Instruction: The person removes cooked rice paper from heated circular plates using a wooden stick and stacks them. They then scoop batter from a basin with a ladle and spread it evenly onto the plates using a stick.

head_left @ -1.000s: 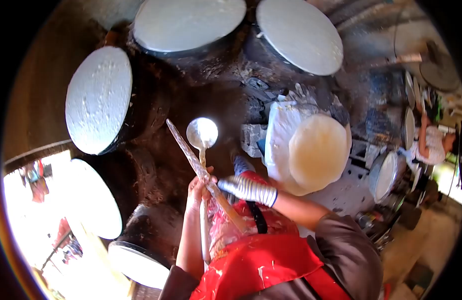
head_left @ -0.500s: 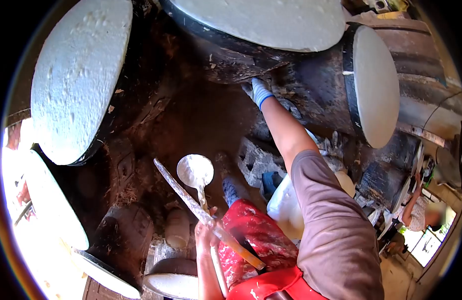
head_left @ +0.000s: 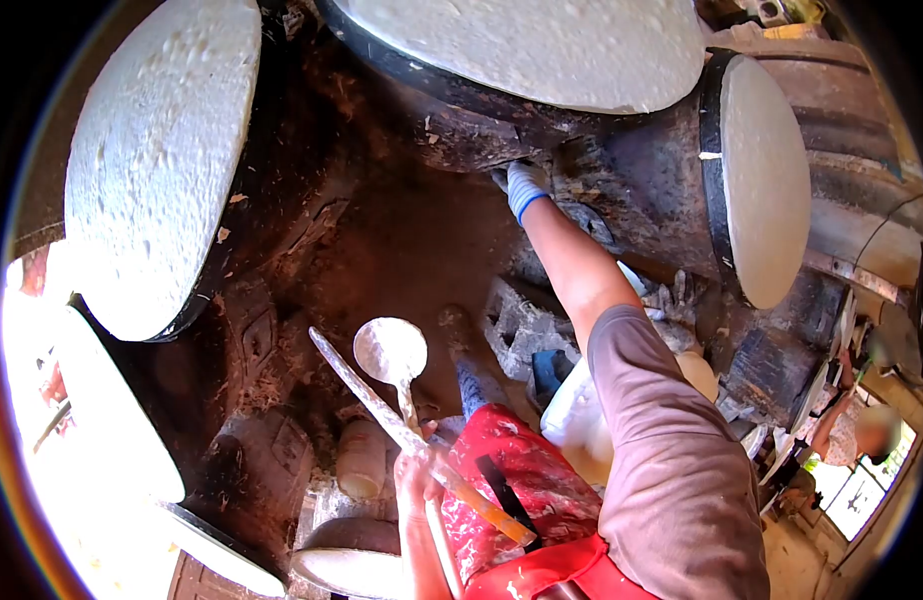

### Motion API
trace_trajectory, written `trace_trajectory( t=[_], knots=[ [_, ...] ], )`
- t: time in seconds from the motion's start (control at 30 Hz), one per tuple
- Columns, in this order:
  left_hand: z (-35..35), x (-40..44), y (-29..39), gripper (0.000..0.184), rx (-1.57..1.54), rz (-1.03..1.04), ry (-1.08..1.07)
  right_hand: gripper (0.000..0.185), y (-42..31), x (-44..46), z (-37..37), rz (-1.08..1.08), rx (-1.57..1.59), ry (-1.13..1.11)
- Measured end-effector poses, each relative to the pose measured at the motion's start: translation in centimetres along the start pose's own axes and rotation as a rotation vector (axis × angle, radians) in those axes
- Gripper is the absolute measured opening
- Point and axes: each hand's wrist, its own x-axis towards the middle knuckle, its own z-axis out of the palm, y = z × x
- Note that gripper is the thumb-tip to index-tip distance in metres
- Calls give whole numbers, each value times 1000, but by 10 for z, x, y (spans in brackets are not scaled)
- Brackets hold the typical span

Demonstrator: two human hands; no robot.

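Note:
My left hand [head_left: 420, 478], bare, is closed around a ladle [head_left: 390, 352] and a long flat stick [head_left: 367, 385] that crosses the ladle's handle. White paste coats the ladle's bowl and much of the stick; the stick's lower end is orange-brown. My right hand [head_left: 527, 185], in a whitish glove with a blue-edged cuff, reaches forward to the dark, crusted body beneath the large white round plate [head_left: 542, 45]. Its fingertips are hidden in shadow there, so whether they grip anything does not show.
More white round plates with black rims stand around me, at the left [head_left: 162, 170] and right [head_left: 767, 180]. A jar [head_left: 362, 458] stands low left. Grey blocks [head_left: 527, 325] and a white bag [head_left: 574, 400] lie near my legs. Another person [head_left: 842, 435] is at far right.
The view has shifted slightly. My right hand stays at the dark body under the large plate, its fingers a little more hidden. My left hand still holds the ladle and stick.

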Motion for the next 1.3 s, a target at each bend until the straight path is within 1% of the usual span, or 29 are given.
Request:
trace_trajectory(
  t=[0.07,0.23,0.27,0.37,0.4,0.5,0.53,0.63,0.7,0.77,0.8,0.83,0.9,0.93,0.97,1.03,1.07,1.13,1.2,1.3],
  knots=[
    [0,0,0,46,-2,-5,-5,19,2,1,-2,-24,-25,23],
    [6,-3,2,46,50,-5,-9,18,-3,-6,-3,-59,-108,-54],
    [7,-3,1,45,49,-6,-12,28,5,15,-4,-45,-8,-64],
    [9,-2,0,46,56,10,-29,29,1,21,-3,15,-32,-46],
    [7,-2,1,46,54,9,-24,28,2,21,-1,42,29,-37],
    [4,-1,-1,46,61,17,-7,28,-2,21,-1,93,53,-52],
    [5,-1,-1,45,99,13,-29,28,1,19,0,35,18,-57],
    [3,0,-3,44,126,7,-40,29,0,11,2,-19,-27,-37],
    [-3,2,-7,48,47,-2,-27,29,2,21,1,51,72,-51],
    [-9,2,-8,48,59,-6,-6,27,8,25,-2,-81,-9,-9],
    [-12,3,-9,48,77,-3,7,29,4,16,-1,-51,2,-38],
    [-16,4,-11,48,92,-3,8,26,2,15,-3,-26,-25,-26],
    [-23,4,-15,48,82,-1,10,23,0,29,-14,-8,-236,-211],
    [-23,4,-16,48,74,-3,6,18,-8,5,-18,-13,-289,-258],
    [-28,4,-17,47,85,-10,5,15,-14,-7,-19,-17,-370,-246],
    [-36,4,-20,48,98,5,5,14,-25,-12,-28,11,-386,-233],
    [-39,4,-22,48,93,11,-13,15,-29,-14,-32,-30,-400,-275],
    [-49,2,-26,49,75,-2,-19,16,-33,-15,-33,-77,-469,-275],
    [-59,3,-31,49,67,-23,-11,17,-30,-10,-24,-93,-496,-296],
    [-84,9,-37,48,90,-43,-13,19,-16,-7,-18,-91,-515,-252]
  ],
)
